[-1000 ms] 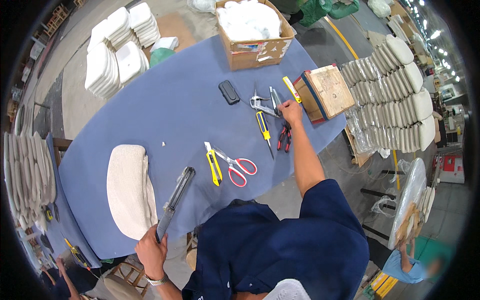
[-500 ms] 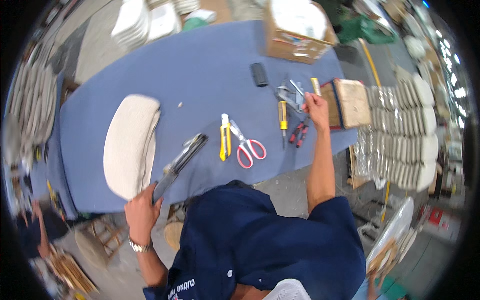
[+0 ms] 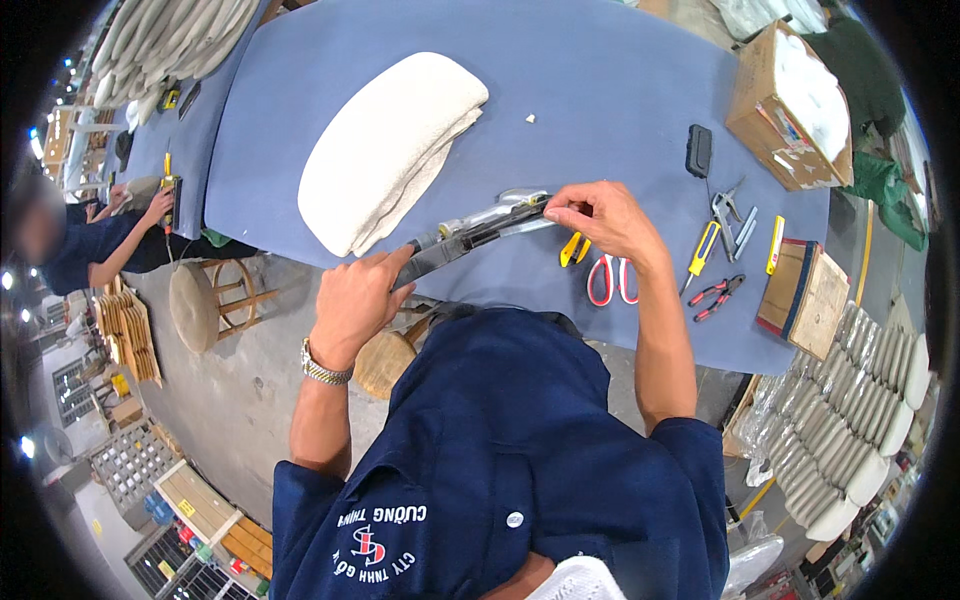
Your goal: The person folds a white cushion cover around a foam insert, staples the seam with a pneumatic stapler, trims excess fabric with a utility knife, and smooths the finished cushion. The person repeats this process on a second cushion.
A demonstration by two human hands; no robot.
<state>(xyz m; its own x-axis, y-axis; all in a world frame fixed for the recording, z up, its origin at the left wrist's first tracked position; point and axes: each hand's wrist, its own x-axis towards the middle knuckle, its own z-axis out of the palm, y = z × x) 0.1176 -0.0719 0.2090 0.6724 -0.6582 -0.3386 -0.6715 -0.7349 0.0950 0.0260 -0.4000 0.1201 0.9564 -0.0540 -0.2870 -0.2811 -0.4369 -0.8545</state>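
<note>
My left hand [image 3: 350, 305] is wrapped round one end of a long dark and silver staple gun [image 3: 470, 238], which lies slantwise above the near part of the blue table [image 3: 600, 60]. At its other end, the thumb and forefinger of my right hand [image 3: 608, 222] are pinched together; what they hold is too small to make out. Behind the staple gun rests a cream padded cushion [image 3: 385, 150] with a curved edge. Partly covered by my right hand and forearm are a yellow utility knife [image 3: 574, 250] and red-and-white scissors [image 3: 602, 282].
Right of my forearm lie a yellow screwdriver [image 3: 704, 248], red-and-black pliers [image 3: 718, 296], grey metal strips [image 3: 742, 236] and a small box [image 3: 808, 300]. A carton [image 3: 790, 120] stands at the far right. Leftward, another person [image 3: 110, 240] works beside a stool [image 3: 193, 308].
My right hand has come left from the grey strips to the staple gun's end. My left hand has raised the staple gun and turned it flatter. The view has swung.
</note>
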